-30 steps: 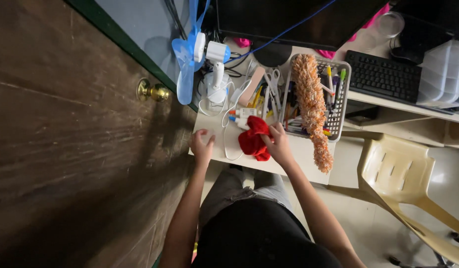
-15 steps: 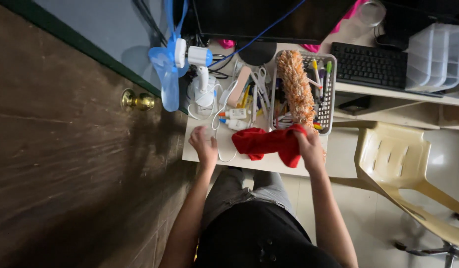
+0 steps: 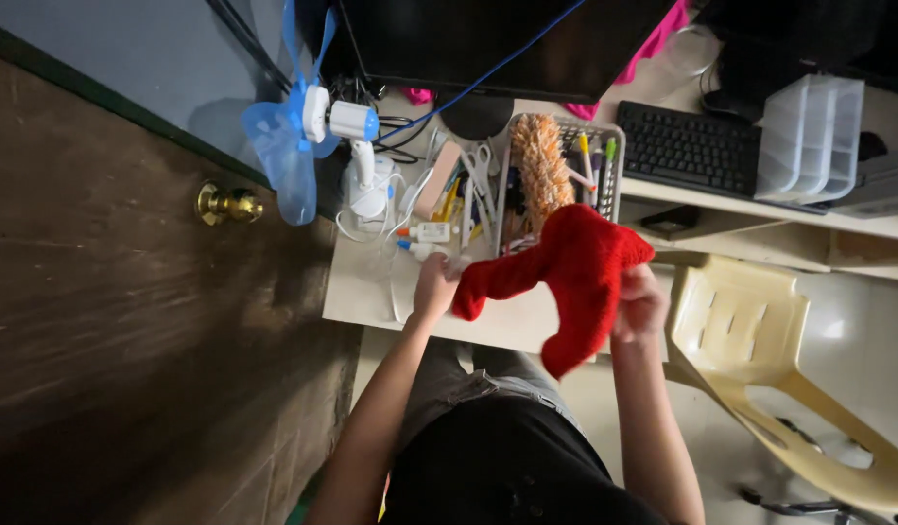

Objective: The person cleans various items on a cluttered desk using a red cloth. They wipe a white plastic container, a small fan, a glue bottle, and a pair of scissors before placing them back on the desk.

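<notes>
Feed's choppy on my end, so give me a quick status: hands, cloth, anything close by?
Left hand and right hand both grip the red cloth, lifted off the desk. Basket with orange duster just behind; cables and small fan to the left.

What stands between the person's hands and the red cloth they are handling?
Nothing visible. The left hand grips one end of the red fuzzy cloth and the right hand grips its other side, so the cloth hangs stretched between them above the beige desk.
</notes>
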